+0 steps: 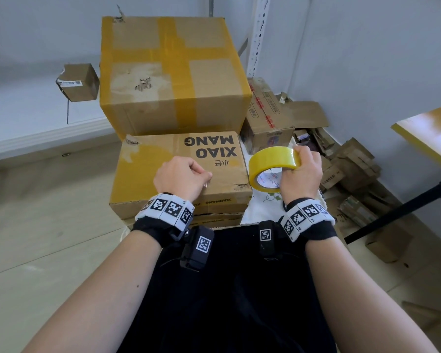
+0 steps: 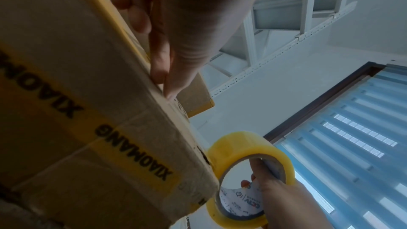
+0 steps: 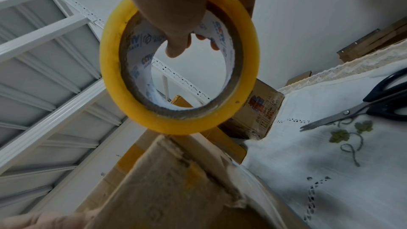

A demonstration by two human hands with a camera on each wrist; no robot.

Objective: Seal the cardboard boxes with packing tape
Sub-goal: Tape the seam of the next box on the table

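A brown cardboard box [image 1: 163, 159] printed XIAO MANG lies closed in front of me, on top of another box. My left hand [image 1: 206, 178] rests on its lid near the front edge. In the left wrist view the thumb and forefinger of that hand [image 2: 167, 83] pinch together at the box [image 2: 77, 76] edge, on a small clear sliver that looks like a tape end. Just past the box's right front corner, my right hand [image 1: 301, 166] grips a roll of yellow packing tape [image 1: 270, 164], thumb through the core [image 3: 176, 23]. The roll [image 3: 110, 69] hangs upright above the torn box corner [image 3: 165, 180].
A large box [image 1: 173, 72] crossed with yellow tape stands behind. A small box [image 1: 78, 81] sits on the white ledge at left. Scissors [image 3: 363, 109] lie on a white embroidered cloth [image 3: 330, 163] to my right. Flattened cardboard [image 1: 349, 169] and a yellow-edged table [image 1: 430, 133] fill the right side.
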